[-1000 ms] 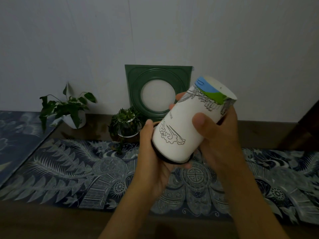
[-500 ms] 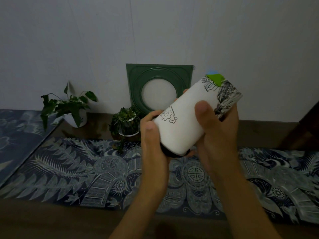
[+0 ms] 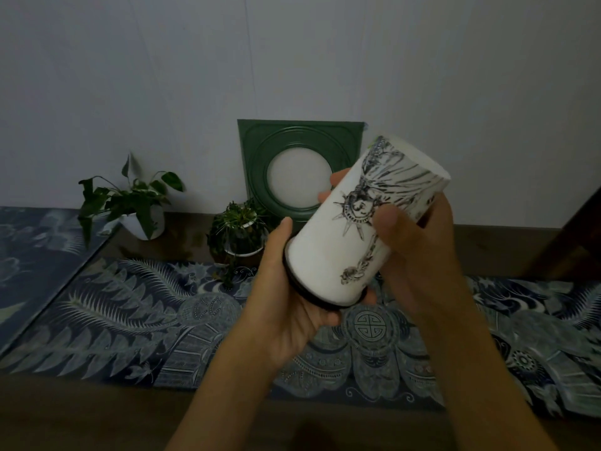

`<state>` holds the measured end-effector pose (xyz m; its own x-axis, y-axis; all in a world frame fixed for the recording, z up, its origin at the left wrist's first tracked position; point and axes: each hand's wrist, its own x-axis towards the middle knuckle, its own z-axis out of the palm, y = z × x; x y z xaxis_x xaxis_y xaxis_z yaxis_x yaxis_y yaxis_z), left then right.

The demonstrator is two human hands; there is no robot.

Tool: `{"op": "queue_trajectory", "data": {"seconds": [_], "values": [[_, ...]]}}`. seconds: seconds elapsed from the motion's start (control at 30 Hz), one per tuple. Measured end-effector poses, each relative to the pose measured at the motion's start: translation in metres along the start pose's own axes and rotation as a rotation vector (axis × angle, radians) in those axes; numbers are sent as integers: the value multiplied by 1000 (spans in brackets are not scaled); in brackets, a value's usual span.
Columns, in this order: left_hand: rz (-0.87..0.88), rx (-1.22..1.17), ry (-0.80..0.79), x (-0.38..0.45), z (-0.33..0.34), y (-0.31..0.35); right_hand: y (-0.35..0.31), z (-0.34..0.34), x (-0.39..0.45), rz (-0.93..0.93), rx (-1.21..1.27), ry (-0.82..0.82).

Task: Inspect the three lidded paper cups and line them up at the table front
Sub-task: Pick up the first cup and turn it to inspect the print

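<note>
Turning in the hands, the paper cup (image 3: 351, 229) now shows a new side: the green and blue patch seen a moment ago is gone from view, and a black drawing of a head with spikes faces the camera. Both hands hold the cup up in the air, above the blue patterned cloth (image 3: 130, 320) on the table (image 3: 81, 418). The cup is tipped over, so its long way runs from low on the left to high on the right. Its dark lid (image 3: 294, 284) is at the low end, and its white bottom points up toward the wall. The left hand (image 3: 286, 307) sits under the lid end, with its fingers curled around the lid and its thumb lying along the cup's side. The right hand (image 3: 413, 252) wraps around the upper part, thumb in front and fingers behind. So the cup lies between the two hands and touches both. I think the looking part is going on now, and the left hand is the nearer one to flip the lid end up. No other cups can be seen. A leafy plant (image 3: 130, 196), a small plant in a glass (image 3: 239, 229) and a green square frame (image 3: 299, 164) stand at the back by the wall.
</note>
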<state>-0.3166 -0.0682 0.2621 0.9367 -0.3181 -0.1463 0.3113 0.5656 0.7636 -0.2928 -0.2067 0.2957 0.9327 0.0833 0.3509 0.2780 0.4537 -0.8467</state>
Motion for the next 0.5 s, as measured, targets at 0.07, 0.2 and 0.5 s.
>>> {"op": "queue_trajectory", "data": {"seconds": [0.07,0.2,0.5], "values": [[54,19,52,-3,5,-1,2,2,-1,-11,5,50],[366,124,140,-7,14,-7,4,8,-4,-47,-7,181],[294,154,143,-16,15,-7,-3,11,-9,-52,78,95]]}}
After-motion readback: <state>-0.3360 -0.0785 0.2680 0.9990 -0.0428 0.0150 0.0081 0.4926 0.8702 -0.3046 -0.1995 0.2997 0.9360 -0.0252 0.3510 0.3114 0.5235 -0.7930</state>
